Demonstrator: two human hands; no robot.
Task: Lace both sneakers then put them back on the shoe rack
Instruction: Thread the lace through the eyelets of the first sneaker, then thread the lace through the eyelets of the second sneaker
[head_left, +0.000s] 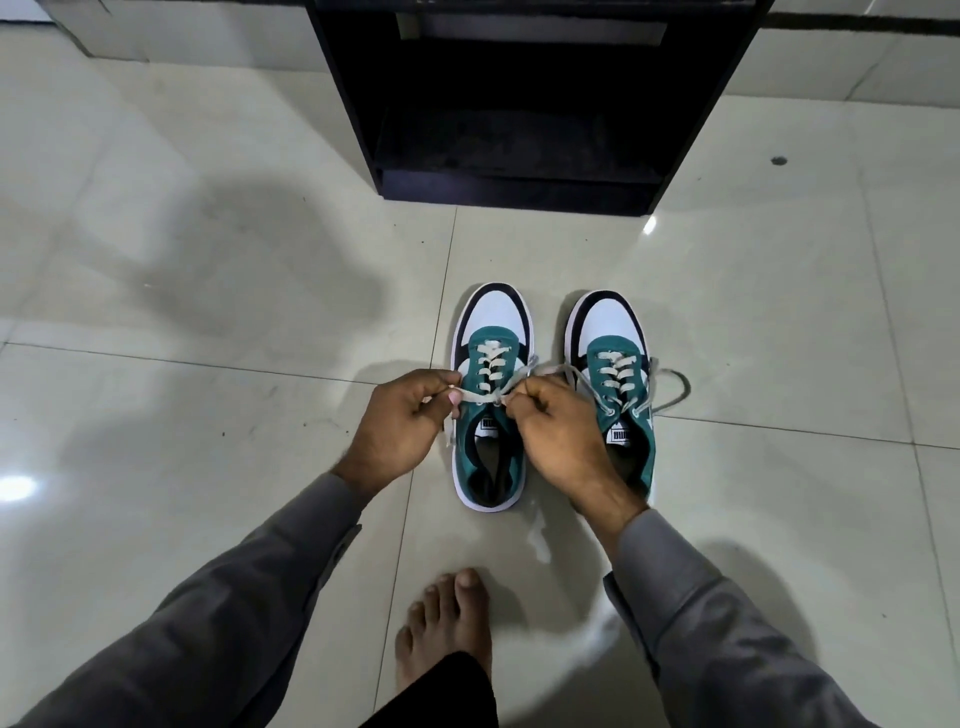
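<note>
Two teal, white and black sneakers stand side by side on the tiled floor, toes pointing away from me. Over the left sneaker, my left hand and my right hand each pinch one end of its grey-white lace, pulled taut across the tongue where the ends cross. The right sneaker has its lace threaded through the eyelets, with loose ends trailing over its right side onto the floor. My right wrist hides its heel.
A black shoe rack with open shelves stands on the floor just beyond the sneakers. My bare foot rests on the tiles below the left sneaker. Glossy beige floor tiles spread to both sides.
</note>
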